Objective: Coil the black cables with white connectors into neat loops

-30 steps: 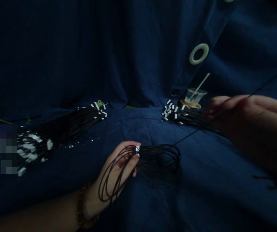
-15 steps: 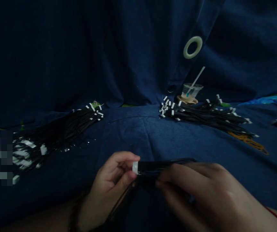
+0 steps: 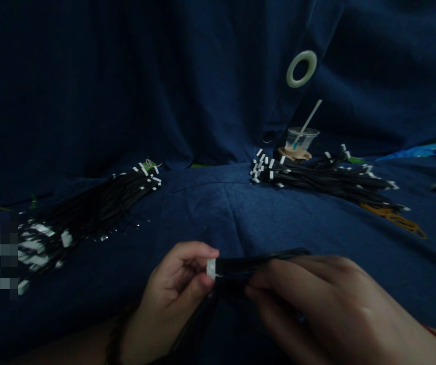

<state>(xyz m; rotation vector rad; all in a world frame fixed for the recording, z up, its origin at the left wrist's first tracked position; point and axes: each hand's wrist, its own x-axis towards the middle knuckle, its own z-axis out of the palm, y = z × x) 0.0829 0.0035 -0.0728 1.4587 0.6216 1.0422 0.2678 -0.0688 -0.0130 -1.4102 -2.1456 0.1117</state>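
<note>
Between the thumb and forefinger of my left hand (image 3: pixel 176 284) sits a white connector (image 3: pixel 211 269), gripped at its ends. Black wires (image 3: pixel 233 266) run out of it to the right. My right hand (image 3: pixel 324 299) is closed, its thumb and forefinger pinched low on these wires a short way from the connector. Its other fingers are mostly hidden under the hand. More dark wire hangs below my left thumb, hard to make out in the dim light.
Bundles of black wires with white connectors lie on the blue cloth (image 3: pixel 203 208): a left bundle (image 3: pixel 100 203) and a right bundle (image 3: pixel 328 180). Behind the right one stands a clear cup (image 3: pixel 301 140) with a straw. Orange rubber bands (image 3: pixel 396 220) lie nearby. A pale ring (image 3: pixel 301 69) is higher up.
The view has shifted slightly. Both hands keep the same grip, and the connector and wires sit almost where they were.
</note>
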